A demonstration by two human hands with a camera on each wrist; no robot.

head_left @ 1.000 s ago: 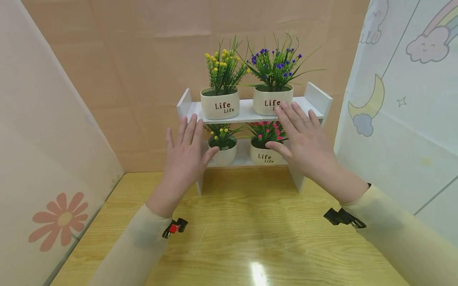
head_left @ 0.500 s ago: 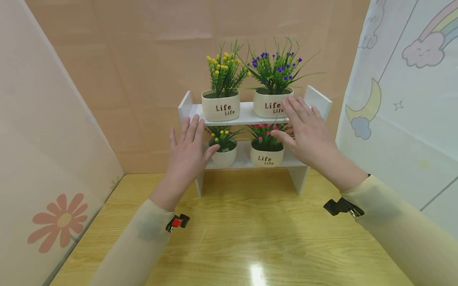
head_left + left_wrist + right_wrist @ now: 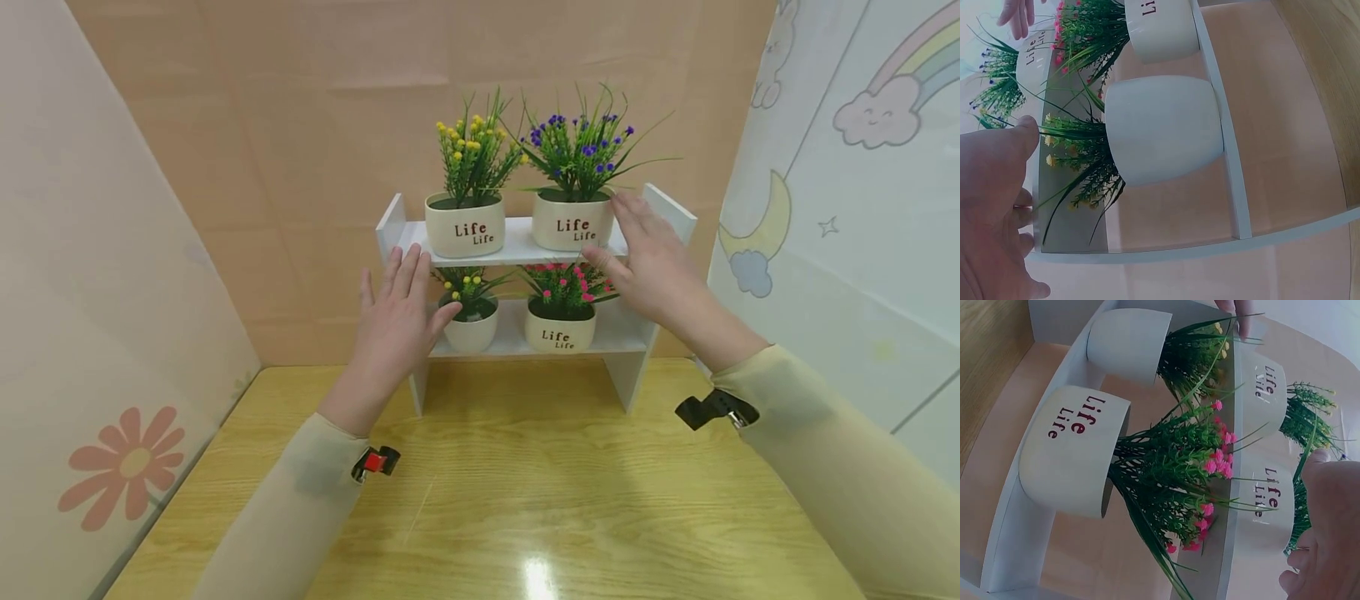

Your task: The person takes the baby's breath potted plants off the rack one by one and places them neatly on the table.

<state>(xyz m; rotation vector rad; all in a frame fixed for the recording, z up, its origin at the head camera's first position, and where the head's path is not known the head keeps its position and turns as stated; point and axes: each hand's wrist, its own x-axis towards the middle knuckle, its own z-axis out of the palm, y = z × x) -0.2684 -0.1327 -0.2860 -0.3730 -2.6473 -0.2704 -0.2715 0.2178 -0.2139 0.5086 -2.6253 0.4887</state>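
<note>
A white two-tier shelf (image 3: 519, 243) holds potted artificial-looking flowers in cream pots. On its upper board stand a yellow-flowered pot (image 3: 465, 229) and a purple-flowered pot (image 3: 572, 218), both lettered "Life". The lower board bears a smaller yellow-flowered pot (image 3: 471, 335) with a plain front and a pink-flowered pot (image 3: 559, 335). My left hand (image 3: 396, 329) has its fingers extended at the left front edge of the upper board, and holds nothing. My right hand (image 3: 654, 265) reaches to the right side of the purple-flowered pot, fingertips right at its rim, thumb low before its front.
The shelf stands at the back of a wood-grain table (image 3: 480, 483), before a peach backdrop (image 3: 300, 167). Patterned side panels flank it: a flower print (image 3: 135, 462) on the left, a moon (image 3: 765, 225) and rainbow on the right. Black straps circle both wrists.
My right hand has moved from in front of the purple-flowered pot to its right side, uncovering the lettering. The left hand stays almost where it was. The view has tipped up slightly.
</note>
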